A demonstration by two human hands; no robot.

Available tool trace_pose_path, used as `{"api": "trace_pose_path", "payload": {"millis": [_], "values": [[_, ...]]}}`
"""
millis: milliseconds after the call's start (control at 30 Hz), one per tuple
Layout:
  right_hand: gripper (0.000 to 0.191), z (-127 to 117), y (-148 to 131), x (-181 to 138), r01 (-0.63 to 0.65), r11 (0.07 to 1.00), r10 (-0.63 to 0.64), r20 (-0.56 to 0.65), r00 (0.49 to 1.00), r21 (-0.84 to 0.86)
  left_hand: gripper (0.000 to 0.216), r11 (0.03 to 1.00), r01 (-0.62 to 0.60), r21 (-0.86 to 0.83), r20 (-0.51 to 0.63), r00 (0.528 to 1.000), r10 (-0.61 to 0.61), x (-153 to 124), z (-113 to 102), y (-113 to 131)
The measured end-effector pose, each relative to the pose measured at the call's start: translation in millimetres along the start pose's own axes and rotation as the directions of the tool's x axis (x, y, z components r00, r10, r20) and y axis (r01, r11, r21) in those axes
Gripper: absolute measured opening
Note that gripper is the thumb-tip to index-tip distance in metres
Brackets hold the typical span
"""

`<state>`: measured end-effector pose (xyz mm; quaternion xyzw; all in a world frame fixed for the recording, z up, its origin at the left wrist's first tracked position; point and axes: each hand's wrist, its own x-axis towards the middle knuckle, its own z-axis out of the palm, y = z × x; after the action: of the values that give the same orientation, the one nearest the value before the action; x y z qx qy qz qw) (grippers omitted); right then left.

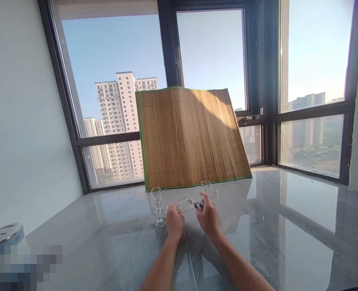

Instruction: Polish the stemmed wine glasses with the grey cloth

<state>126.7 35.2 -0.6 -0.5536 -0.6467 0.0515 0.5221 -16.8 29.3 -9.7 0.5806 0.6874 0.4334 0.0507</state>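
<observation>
A clear stemmed glass lies sideways between my hands, above the grey tiled surface. My left hand is closed around its stem end, with the fingers partly hidden. My right hand is closed on a small crumpled greyish cloth at the rim end of the glass, its index finger raised a little. To the left of my left hand stands clear stemmed glassware, seemingly two pieces overlapping. Behind my right hand more clear glasses stand, partly covered by the fingers.
A folded bamboo mat with green edging leans upright against the dark window frame behind the glasses. A lidded container is at the lower left, partly blurred out. Glossy grey tiles reflect the windows. A white wall rises at the left.
</observation>
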Motion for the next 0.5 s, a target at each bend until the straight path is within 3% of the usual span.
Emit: {"api": "trace_pose_path", "payload": {"millis": [200,500], "values": [[0.055,12.8,-4.2,-7.3,0.075,0.986,-0.102,0.181,0.978,0.149,0.032,0.998,0.027,-0.053,0.131,0.991,-0.02,0.8,-0.2,1.5],[0.054,11.2,-15.7,-10.9,0.133,0.963,-0.158,0.092,0.983,0.233,0.021,0.994,-0.066,-0.082,0.187,0.979,0.08,5.4,7.6,6.0]]}}
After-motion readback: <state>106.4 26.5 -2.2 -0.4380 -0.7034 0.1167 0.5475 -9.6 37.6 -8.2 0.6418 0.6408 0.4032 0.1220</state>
